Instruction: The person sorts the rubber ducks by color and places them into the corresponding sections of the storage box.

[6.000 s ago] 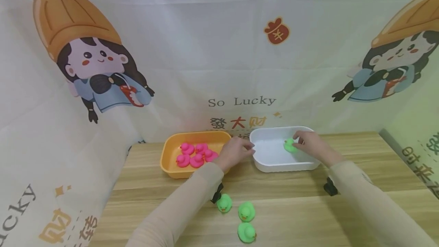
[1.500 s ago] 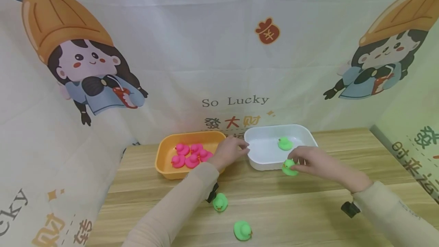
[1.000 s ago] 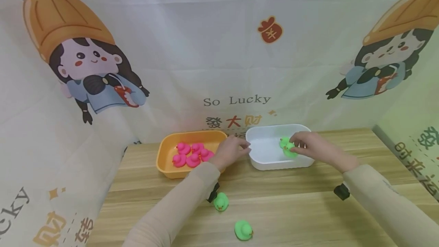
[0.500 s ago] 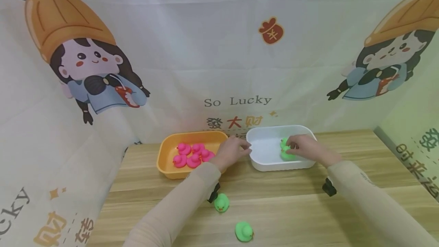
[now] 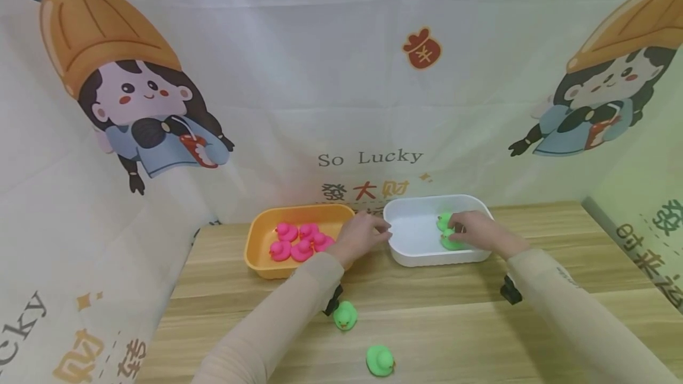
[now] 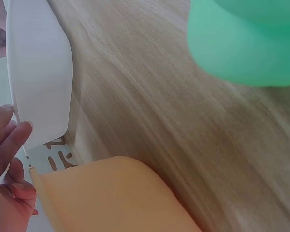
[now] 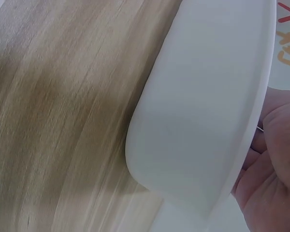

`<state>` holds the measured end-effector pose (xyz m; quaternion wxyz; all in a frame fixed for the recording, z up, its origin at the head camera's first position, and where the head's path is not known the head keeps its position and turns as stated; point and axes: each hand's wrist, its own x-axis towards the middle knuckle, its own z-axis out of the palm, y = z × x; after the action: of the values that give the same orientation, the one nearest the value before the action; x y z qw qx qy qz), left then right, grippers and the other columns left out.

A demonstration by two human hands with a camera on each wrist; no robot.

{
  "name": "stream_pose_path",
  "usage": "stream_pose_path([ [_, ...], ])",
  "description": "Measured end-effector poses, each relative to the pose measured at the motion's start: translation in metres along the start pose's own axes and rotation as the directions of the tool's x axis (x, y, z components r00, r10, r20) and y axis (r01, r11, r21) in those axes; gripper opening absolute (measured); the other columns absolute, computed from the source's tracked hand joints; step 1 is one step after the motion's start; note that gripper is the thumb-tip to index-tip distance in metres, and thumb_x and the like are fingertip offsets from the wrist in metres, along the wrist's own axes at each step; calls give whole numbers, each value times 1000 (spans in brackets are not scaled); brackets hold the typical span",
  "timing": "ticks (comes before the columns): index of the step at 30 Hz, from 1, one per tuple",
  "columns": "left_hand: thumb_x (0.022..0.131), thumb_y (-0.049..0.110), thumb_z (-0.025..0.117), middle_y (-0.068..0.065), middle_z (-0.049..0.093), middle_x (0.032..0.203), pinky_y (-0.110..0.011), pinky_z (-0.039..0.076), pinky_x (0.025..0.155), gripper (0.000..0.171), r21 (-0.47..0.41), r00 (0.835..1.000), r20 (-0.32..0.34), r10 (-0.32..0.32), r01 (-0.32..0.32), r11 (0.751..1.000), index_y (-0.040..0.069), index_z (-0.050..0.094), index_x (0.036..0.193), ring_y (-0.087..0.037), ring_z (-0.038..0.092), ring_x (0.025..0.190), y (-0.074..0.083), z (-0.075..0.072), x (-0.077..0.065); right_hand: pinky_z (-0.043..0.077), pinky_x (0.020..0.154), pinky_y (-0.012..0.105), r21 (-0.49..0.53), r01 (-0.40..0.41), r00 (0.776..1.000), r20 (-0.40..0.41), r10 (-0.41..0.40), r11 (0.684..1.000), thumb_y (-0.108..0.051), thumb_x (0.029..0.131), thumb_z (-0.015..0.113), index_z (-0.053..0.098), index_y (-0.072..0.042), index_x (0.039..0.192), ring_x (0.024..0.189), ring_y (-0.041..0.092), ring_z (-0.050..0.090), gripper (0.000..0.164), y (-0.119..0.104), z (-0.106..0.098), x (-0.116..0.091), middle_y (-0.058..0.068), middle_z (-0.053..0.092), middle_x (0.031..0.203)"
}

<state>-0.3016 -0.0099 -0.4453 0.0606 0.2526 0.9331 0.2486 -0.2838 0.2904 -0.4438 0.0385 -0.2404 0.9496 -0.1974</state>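
Note:
My right hand (image 5: pixel 480 231) reaches over the front right of the white tub (image 5: pixel 413 258), its thumb and fingers pinching a green rubber duck (image 5: pixel 451 242) low inside. Right behind that one sits another green duck (image 5: pixel 442 221), partly hidden by the hand. In the right wrist view the tub's wall (image 7: pixel 198 106) hides the fingertips. My left hand (image 5: pixel 360 236) hovers over the right end of the orange tub (image 5: pixel 261 267), fingers loosely bent. Its fingertips touch the left rim of the white tub, as the left wrist view also shows.
Several pink rubber ducks (image 5: pixel 301 250) lie in the orange tub. Two more green ducks stand on the wooden table (image 5: pixel 437 325): one (image 5: pixel 345 316) beside the left wrist, another (image 5: pixel 380 361) nearer the front. A printed cloth (image 5: pixel 341 76) hangs behind the table.
My right hand has brought a green duck from the table over the front rim into the white tub, then shifted it slightly right. The left hand has stayed at the tub's rim.

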Motion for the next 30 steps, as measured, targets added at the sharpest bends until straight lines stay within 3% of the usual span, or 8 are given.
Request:
stream_pose_path([
  [15,100,29,72,0,75,110,-35,48,93,28,-16,1000,1,-3,3,1000,12,78,122,-19,54,106,-3,2,1,57,82,47,-23,-33,999,20,34,999,-5,92,75,68,9,103,85,28,67,19,6,-5,-5,13,71,90],
  [30,100,29,72,-1,75,110,-35,48,93,28,8,1000,2,-1,1,1000,12,78,122,-19,53,105,-1,1,1,57,86,52,-111,-68,998,-8,68,991,-1,90,74,67,9,101,90,35,69,17,12,-6,-9,19,71,93],
])
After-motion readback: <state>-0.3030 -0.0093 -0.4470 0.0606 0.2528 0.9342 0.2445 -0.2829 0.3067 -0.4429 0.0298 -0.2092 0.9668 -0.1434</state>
